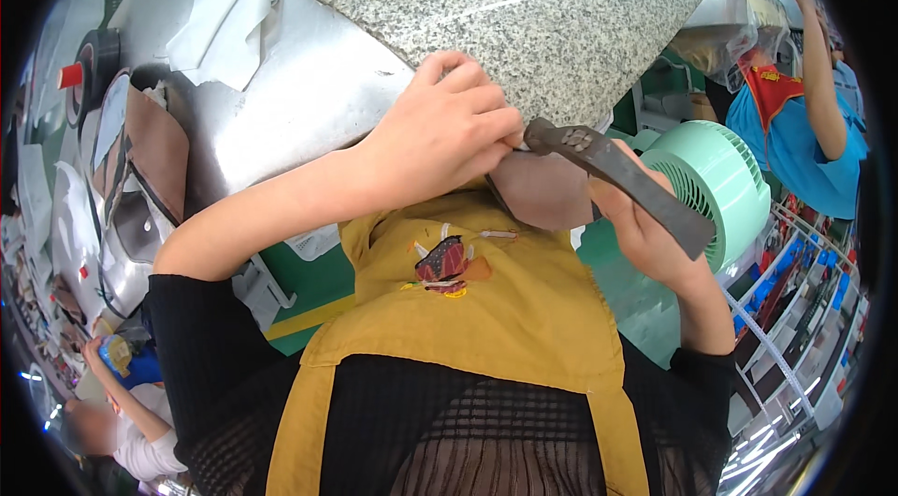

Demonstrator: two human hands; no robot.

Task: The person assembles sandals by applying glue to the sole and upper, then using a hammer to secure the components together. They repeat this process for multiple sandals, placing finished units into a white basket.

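Note:
My left hand (451,120) is closed, its fingertips pinching the upper edge of a brown leather-like piece (543,189) just off the near edge of the grey speckled stone slab (505,5). In my right hand (644,227) is a dark hammer-like tool (638,180), long and flat with a squared end. Its narrow end reaches almost to my left fingertips. Most of my right fingers are hidden beneath the tool. The leather-like piece hangs in front of my mustard apron (449,300).
On the metal tabletop (299,85) lie a white cloth (224,19) and a black tape roll (94,75). Brown pieces (154,145) are heaped at left. A mint-green fan (706,173) stands close by my right hand. Co-workers (795,141) are at right and lower left.

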